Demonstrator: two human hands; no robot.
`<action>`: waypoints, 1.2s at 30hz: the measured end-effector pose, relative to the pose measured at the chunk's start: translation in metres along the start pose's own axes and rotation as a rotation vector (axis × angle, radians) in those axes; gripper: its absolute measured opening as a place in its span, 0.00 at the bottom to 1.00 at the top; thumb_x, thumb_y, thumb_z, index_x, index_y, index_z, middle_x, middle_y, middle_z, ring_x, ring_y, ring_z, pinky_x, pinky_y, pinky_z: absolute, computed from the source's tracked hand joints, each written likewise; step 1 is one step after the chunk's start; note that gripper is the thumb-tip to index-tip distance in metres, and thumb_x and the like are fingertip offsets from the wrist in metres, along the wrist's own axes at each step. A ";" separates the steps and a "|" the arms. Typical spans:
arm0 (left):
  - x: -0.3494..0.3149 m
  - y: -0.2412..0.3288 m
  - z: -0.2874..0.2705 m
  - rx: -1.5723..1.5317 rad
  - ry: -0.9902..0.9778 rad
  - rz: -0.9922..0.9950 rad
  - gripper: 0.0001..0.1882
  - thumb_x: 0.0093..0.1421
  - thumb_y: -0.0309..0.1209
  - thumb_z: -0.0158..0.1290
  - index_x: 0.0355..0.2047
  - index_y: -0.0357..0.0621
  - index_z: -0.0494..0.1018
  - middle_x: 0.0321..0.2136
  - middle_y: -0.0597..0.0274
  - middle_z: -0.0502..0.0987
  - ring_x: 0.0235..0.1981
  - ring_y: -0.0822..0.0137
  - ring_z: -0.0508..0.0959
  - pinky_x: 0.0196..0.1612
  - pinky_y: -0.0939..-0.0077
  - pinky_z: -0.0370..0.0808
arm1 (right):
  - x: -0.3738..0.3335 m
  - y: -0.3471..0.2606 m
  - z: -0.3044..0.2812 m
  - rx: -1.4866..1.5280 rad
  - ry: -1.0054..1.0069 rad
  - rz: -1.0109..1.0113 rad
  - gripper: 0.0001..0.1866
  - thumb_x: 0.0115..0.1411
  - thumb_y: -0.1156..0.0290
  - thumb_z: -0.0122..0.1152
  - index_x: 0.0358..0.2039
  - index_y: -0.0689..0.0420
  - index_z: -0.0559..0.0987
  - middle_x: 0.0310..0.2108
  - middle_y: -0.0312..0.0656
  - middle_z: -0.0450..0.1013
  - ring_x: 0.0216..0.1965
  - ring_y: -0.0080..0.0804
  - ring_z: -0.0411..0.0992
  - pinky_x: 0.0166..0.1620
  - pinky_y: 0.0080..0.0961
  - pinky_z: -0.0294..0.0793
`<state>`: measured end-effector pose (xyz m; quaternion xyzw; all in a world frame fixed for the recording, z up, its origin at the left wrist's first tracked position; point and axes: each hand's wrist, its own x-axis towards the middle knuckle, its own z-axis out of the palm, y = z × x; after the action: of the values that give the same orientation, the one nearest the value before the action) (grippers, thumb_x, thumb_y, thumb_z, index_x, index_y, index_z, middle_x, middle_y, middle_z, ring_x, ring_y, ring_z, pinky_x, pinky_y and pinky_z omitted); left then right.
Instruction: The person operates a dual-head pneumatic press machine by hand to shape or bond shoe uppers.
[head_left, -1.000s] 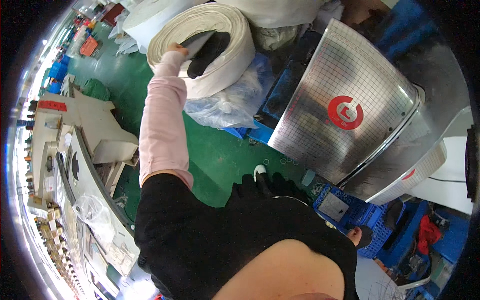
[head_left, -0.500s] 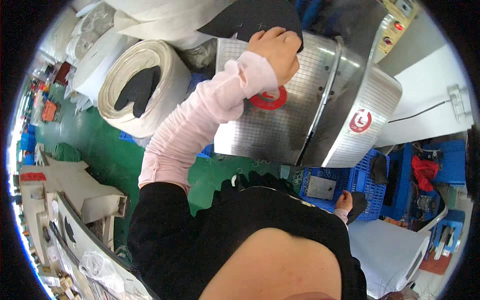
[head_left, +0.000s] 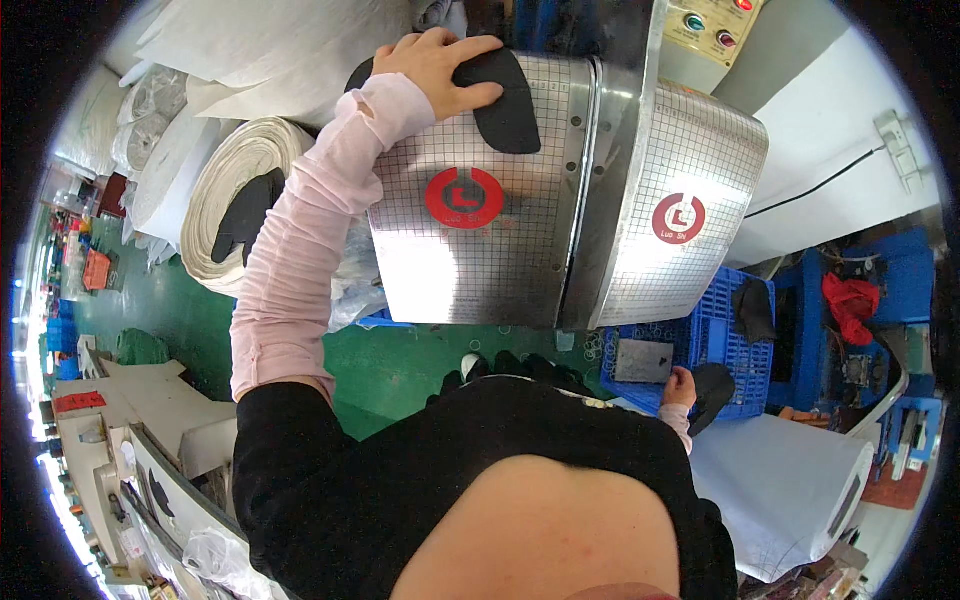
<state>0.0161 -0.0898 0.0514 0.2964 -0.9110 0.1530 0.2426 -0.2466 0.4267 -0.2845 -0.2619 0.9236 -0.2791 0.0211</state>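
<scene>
My left hand (head_left: 432, 72) lies with fingers spread on a curved, horseshoe-shaped black piece of fabric (head_left: 508, 100). This piece rests on the near metal plate (head_left: 475, 270) of a machine, a silvery surface with a printed grid and a red round mark. Its middle is hidden under my fingers. Low on the right, beside a blue plastic basket (head_left: 754, 392), my right hand (head_left: 678, 388) has its fingers closed on a dark fabric piece (head_left: 712, 396) that hangs at its far side. Part of that grip is out of sight.
A second gridded plate (head_left: 682, 215) slopes away beyond the machine's upright bar. At left, a thick cream roll (head_left: 205, 210) carries another black piece (head_left: 248, 215). A control panel (head_left: 710, 35) with buttons is at top right; a white roll (head_left: 785, 490) lies at lower right.
My left hand has moved left, and the black piece now lies flat on the plate under spread fingers. The view has shifted slightly. My right hand remains by the basket with its piece.
</scene>
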 end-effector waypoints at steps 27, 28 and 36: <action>-0.019 0.066 0.016 -0.301 0.317 0.240 0.17 0.51 0.34 0.53 0.42 0.45 0.69 0.45 0.57 0.70 0.48 0.57 0.69 0.50 0.63 0.62 | 0.101 -0.289 -0.103 0.008 0.474 -0.931 0.18 0.49 0.79 0.57 0.43 0.54 0.76 0.42 0.41 0.73 0.45 0.40 0.66 0.51 0.33 0.61; -0.027 0.066 0.016 -0.309 0.394 0.220 0.17 0.53 0.34 0.54 0.42 0.44 0.69 0.46 0.57 0.69 0.49 0.58 0.68 0.51 0.64 0.61 | 0.113 -0.320 -0.107 -0.021 0.460 -1.002 0.19 0.49 0.76 0.58 0.44 0.52 0.75 0.44 0.38 0.72 0.46 0.39 0.65 0.51 0.33 0.60; -0.033 0.069 0.019 -0.067 0.342 0.143 0.18 0.55 0.35 0.52 0.46 0.48 0.67 0.50 0.65 0.69 0.54 0.66 0.66 0.57 0.57 0.55 | 0.179 -0.379 -0.100 -0.278 0.496 -1.106 0.20 0.51 0.66 0.58 0.47 0.42 0.74 0.50 0.25 0.68 0.52 0.36 0.62 0.53 0.42 0.55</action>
<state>-0.0096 -0.0286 0.0091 0.1924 -0.8798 0.1875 0.3921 -0.2406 0.1205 0.0181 -0.6292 0.6564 -0.1783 -0.3762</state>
